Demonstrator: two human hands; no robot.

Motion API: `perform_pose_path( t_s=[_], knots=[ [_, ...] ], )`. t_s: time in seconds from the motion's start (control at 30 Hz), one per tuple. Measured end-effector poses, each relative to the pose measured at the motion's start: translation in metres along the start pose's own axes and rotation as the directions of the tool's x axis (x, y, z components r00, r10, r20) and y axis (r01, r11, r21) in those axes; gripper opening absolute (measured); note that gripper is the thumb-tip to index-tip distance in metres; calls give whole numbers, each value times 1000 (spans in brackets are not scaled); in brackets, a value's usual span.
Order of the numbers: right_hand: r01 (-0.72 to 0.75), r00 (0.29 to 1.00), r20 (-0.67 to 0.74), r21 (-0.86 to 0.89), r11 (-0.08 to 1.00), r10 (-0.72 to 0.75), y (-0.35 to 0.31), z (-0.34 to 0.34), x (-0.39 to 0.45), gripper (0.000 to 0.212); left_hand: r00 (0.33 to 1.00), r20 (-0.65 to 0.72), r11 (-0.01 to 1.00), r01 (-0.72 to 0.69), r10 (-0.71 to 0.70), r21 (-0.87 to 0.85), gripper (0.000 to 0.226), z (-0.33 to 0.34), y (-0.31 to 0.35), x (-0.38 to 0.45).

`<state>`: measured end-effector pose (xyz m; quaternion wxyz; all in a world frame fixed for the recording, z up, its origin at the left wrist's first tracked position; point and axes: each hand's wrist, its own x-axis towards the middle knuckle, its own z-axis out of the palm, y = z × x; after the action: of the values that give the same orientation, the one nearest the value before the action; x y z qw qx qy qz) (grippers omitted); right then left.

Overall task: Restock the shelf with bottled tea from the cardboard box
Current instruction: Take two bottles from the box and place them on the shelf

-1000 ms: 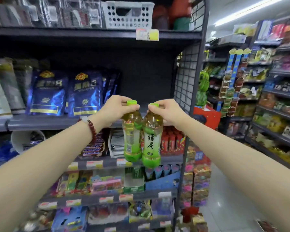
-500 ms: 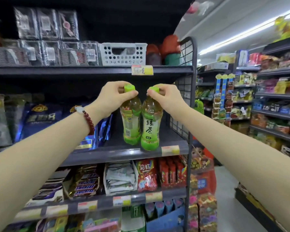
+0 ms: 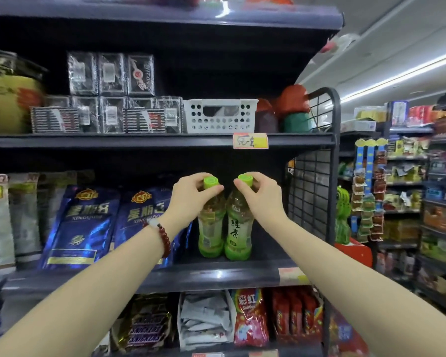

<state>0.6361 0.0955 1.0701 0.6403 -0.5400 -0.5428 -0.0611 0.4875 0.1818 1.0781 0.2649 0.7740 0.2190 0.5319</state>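
Note:
Two green tea bottles with lime caps stand side by side, touching, on the dark shelf board (image 3: 216,275). My left hand (image 3: 191,197) grips the left tea bottle (image 3: 210,233) around its neck. The right tea bottle (image 3: 238,235), with green characters on its label, is held at the cap by my right hand (image 3: 260,195). Both bottle bases rest on or just above the shelf, to the right of the blue bags. The cardboard box is out of view.
Blue foil bags (image 3: 83,225) fill the shelf left of the bottles. A wire mesh side panel (image 3: 312,191) closes the shelf on the right. Above sit a white basket (image 3: 219,115) and wrapped boxes; below are candy packs (image 3: 250,318). An aisle with more shelves runs right.
Both hands have carried the two bottles up and back into the shelf bay beside the blue bags and lowered them onto the board. The view has tilted upward.

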Motion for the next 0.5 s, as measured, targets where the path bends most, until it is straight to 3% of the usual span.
perform_pose_path(
  t_s=[0.2,0.33,0.5],
  knots=[
    [-194,977,104,95,976,184,12,3,32,24,992,0,988,123,-124,-91,37,14,-12,34],
    [-403,907,172,85,911,385,34,20,39,49,985,6,981,173,-173,-86,33,21,-33,45],
    [-467,874,248,186,864,419,48,27,40,54,978,64,973,203,-197,-111,39,20,-51,43]
  ],
)
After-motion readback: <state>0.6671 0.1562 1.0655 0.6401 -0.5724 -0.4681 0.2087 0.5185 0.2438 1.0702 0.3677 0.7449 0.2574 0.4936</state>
